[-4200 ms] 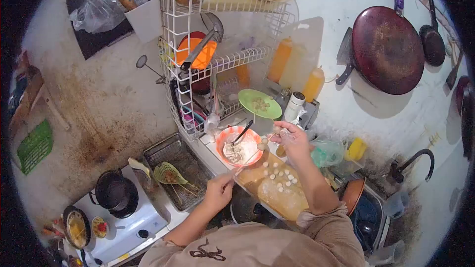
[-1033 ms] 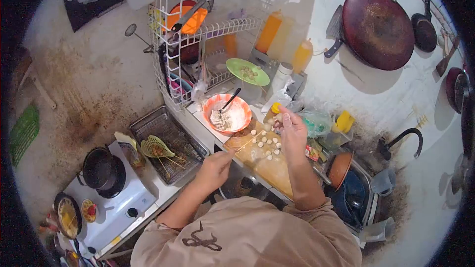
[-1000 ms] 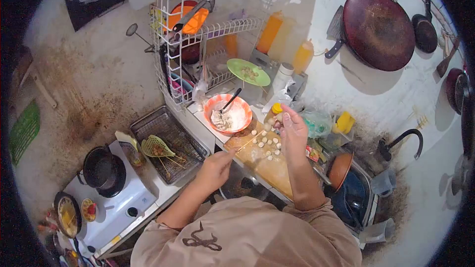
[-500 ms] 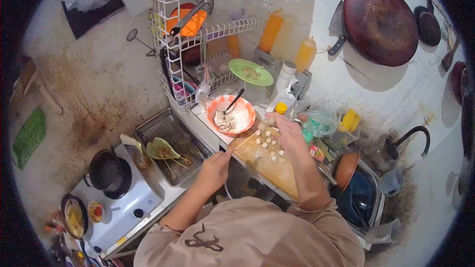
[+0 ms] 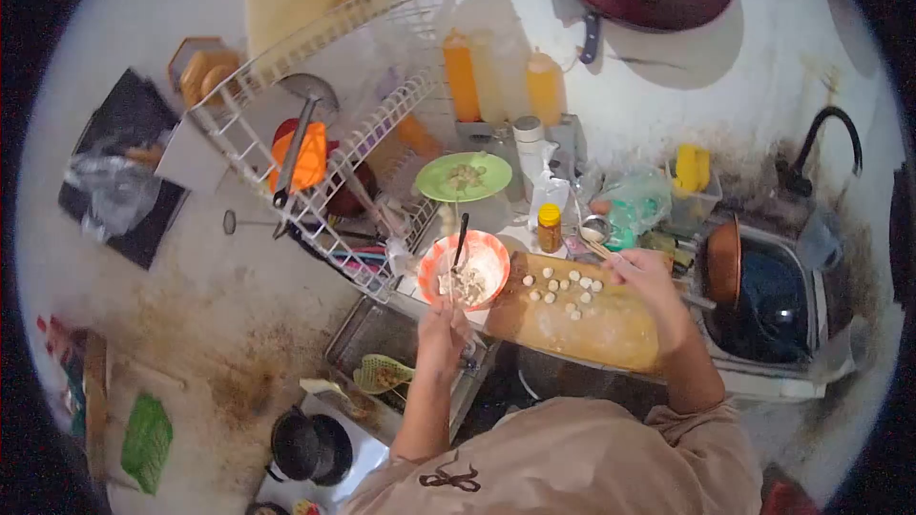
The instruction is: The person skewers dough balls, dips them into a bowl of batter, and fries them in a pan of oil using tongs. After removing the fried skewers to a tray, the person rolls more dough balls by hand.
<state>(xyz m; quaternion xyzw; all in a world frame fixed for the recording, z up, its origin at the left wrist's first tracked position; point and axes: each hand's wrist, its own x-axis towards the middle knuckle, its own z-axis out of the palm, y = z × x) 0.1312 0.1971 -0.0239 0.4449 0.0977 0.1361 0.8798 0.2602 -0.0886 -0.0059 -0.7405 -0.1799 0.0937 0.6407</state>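
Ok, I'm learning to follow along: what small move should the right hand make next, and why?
Perhaps bring the pale stick over the board: the right hand is at its near end, and loose white balls lie there, seemingly unskewered.

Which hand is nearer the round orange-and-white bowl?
Left: the left hand is at the near side of the bowl; the right hand is farther right, past the round white balls.

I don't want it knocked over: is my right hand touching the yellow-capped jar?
Apart. The head view shows a plain gap between the right hand and the jar to its left.
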